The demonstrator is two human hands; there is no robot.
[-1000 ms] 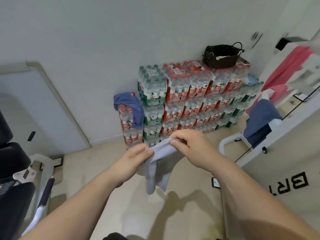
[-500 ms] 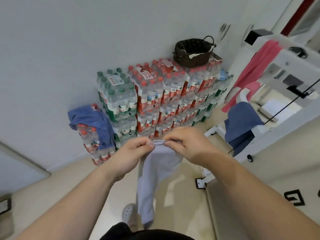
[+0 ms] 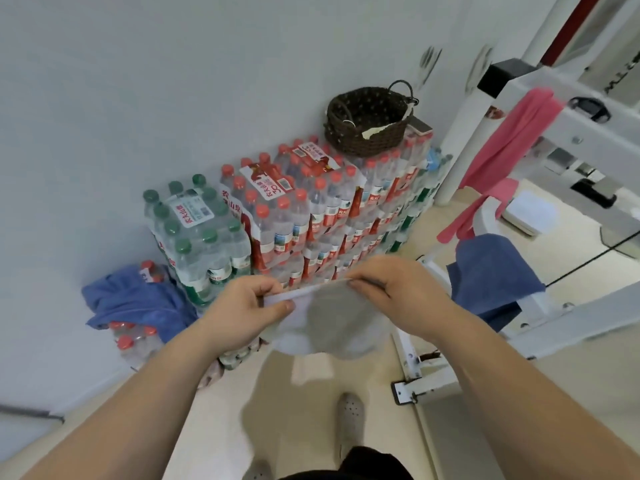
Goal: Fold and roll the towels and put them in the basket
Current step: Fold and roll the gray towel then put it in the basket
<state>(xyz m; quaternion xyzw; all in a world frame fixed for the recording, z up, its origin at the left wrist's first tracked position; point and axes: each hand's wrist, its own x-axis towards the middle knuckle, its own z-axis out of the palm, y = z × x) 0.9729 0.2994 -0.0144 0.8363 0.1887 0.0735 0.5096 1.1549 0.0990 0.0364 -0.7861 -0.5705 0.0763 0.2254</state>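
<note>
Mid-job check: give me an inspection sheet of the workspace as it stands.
Surface: beige floor; no table seen.
Job's things: pale grey towel hanging between both hands; dark brown woven basket atop stacked shrink-wrapped water bottle packs; left blue towel on low bottles; right blue towel and pink towel on white metal frame.
Clutter: nothing seen.
Grippers: left hand and right hand pinch the grey towel's top edge.
Cables: thin black line across frame, possibly a cable.
Surroundings: white wall; grey clog on floor.
</note>
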